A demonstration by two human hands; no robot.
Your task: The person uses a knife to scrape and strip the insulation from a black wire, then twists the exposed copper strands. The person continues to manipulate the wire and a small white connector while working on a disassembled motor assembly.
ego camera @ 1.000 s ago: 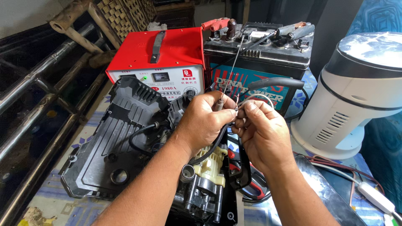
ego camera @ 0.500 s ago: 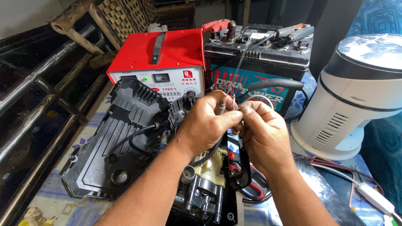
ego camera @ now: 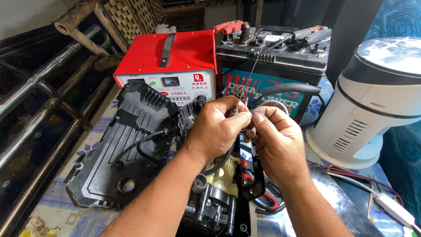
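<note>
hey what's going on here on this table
A person is working over an opened machine. The left hand and right hand meet above it, pinching a thin wire that runs up toward the black battery behind. Below the hands lie a black plastic housing and the exposed motor assembly. A red charger box stands behind, a white round appliance to the right.

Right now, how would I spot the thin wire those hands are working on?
Find the red box-shaped charger at the back; a black battery sits to its right. From the battery top, a thin wire slants down to the fingertips of both hands, far slimmer than the thick black cable nearby.
</note>
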